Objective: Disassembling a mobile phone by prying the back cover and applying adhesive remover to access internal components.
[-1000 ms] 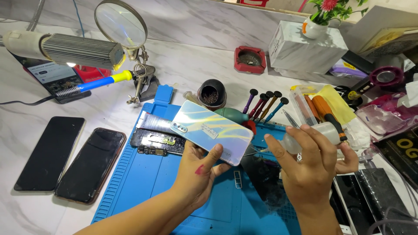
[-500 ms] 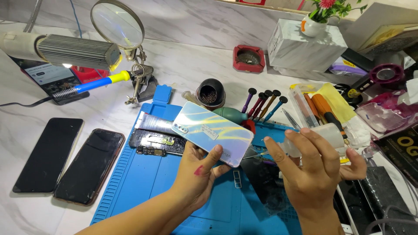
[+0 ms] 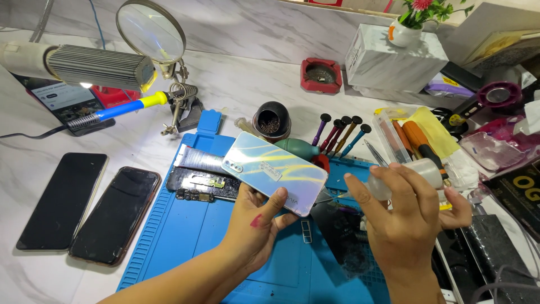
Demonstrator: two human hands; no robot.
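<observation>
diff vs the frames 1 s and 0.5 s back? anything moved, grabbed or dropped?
Hardly anything. The right hand keeps its fingers on the small clear bottle, now a touch lower and nearer the back cover. The left hand still grips that iridescent cover at its lower edge, same tilt. Nothing was picked up or released. The two dark phones and the blue mat are unchanged.
</observation>
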